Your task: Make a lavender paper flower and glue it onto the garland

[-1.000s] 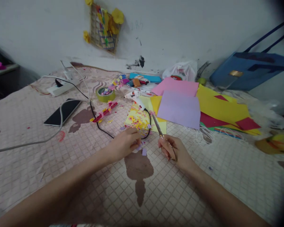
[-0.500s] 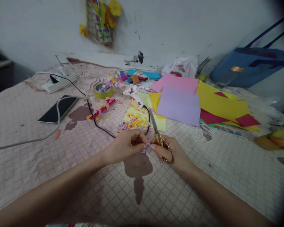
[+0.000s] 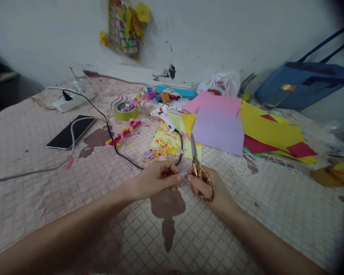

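Between my fingertips is a small purple paper piece (image 3: 183, 174), pinched by my left hand (image 3: 157, 177). My right hand (image 3: 205, 185) is closed around gold-handled scissors (image 3: 196, 164), whose blades point away from me toward the paper sheets. The right fingertips are close to the purple piece; whether they touch it I cannot tell. Just beyond the hands, a heap of yellow, pink and purple paper scraps (image 3: 166, 148) lies on a pale yellow sheet (image 3: 156, 142). A white glue gun (image 3: 166, 119) rests at its far edge, its black cord curving toward my left hand.
Purple sheet (image 3: 218, 130), pink sheet (image 3: 215, 102) and yellow sheets (image 3: 269, 124) lie to the right, near white string (image 3: 245, 162). On the left are a phone (image 3: 71, 131), a power strip (image 3: 73, 100), cables, a green tape roll (image 3: 126, 111) and a decorated red strip (image 3: 125, 131).
My right hand has moved slightly right with the scissors, and the gap between the two hands has widened. The purple piece stays at my left fingertips. The view has shifted a little.
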{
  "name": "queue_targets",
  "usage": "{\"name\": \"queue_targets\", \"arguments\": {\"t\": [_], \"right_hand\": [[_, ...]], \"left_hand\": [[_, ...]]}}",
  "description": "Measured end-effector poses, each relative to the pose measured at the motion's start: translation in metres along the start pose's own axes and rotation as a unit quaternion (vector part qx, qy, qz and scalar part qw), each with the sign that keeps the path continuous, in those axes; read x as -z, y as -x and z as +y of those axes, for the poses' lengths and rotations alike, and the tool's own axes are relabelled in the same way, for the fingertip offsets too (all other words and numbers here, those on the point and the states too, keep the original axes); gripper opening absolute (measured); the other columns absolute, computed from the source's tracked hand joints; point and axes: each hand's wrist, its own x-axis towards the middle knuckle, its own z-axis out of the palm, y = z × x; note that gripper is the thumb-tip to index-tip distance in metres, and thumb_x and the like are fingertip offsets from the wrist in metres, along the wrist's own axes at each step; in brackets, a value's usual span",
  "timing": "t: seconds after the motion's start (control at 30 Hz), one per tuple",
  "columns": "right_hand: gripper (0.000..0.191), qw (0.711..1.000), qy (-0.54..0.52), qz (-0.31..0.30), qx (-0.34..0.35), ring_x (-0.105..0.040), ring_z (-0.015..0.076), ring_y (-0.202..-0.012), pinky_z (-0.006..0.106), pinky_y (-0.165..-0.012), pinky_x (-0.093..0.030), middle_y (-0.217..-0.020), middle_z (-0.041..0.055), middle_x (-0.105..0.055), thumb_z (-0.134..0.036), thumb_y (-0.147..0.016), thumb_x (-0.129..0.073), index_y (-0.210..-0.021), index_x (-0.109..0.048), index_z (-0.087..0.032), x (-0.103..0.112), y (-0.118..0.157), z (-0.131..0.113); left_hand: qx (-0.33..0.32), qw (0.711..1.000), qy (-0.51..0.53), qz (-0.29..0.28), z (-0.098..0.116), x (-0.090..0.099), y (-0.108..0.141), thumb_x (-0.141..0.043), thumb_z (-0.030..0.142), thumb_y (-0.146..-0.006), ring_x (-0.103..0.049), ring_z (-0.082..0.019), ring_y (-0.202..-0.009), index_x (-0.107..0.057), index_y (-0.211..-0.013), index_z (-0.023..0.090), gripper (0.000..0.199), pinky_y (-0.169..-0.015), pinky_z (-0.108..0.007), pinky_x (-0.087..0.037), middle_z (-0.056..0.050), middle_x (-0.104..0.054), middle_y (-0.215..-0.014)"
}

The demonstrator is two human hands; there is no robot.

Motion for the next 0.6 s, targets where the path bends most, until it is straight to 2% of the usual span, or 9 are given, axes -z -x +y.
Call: {"name": "queue_targets", "arguments": {"t": [0.23,0.4,0.5,0.6], "right_hand": [[0.038,0.999,-0.045,0.007,0.022,-0.040,0.0076,-0.041,0.021,-0.042,-0.032,-0.045,-0.0053,-0.042,-0.037,-0.086,-0.046,-0.054,-0.042,-0.018,-0.0007,0.0005,0.0045],[0.017,1.000,-0.003,-0.016,0.005,-0.040,0.0079,-0.039,0.020,-0.039,-0.031,-0.045,-0.0070,-0.044,-0.032,-0.080,-0.054,-0.070,-0.052,-0.018,0.0003,-0.0001,0.0035],[0.017,1.000,0.013,-0.026,0.005,-0.041,0.0079,-0.039,0.020,-0.039,-0.032,-0.045,-0.0064,-0.046,-0.032,-0.080,-0.053,-0.069,-0.052,-0.018,0.0001,-0.0006,0.0030],[0.024,1.000,0.009,-0.030,0.003,-0.039,0.0077,-0.039,0.020,-0.039,-0.031,-0.044,-0.0064,-0.044,-0.036,-0.081,-0.052,-0.065,-0.049,-0.018,-0.0012,0.0004,0.0017]], "left_hand": [[0.023,1.000,0.012,0.012,-0.0040,-0.0016,-0.0004,-0.056,0.032,-0.079,-0.052,-0.007,-0.053,-0.054,-0.072,0.012,0.021,-0.050,-0.018,-0.041,-0.001,-0.061,-0.067],[0.028,0.999,0.022,-0.003,-0.0021,-0.0022,0.0006,-0.051,0.034,-0.082,-0.054,-0.007,-0.054,-0.054,-0.075,0.012,0.024,-0.052,-0.019,-0.043,-0.003,-0.063,-0.070],[0.026,0.999,0.035,-0.002,-0.0025,-0.0035,0.0005,-0.045,0.036,-0.085,-0.056,-0.007,-0.056,-0.054,-0.075,0.011,0.028,-0.053,-0.019,-0.044,-0.003,-0.062,-0.070],[0.015,0.999,0.043,0.001,-0.0045,-0.0037,-0.0008,-0.053,0.035,-0.081,-0.056,-0.007,-0.055,-0.055,-0.075,0.011,0.025,-0.052,-0.019,-0.044,-0.002,-0.061,-0.067]]}}
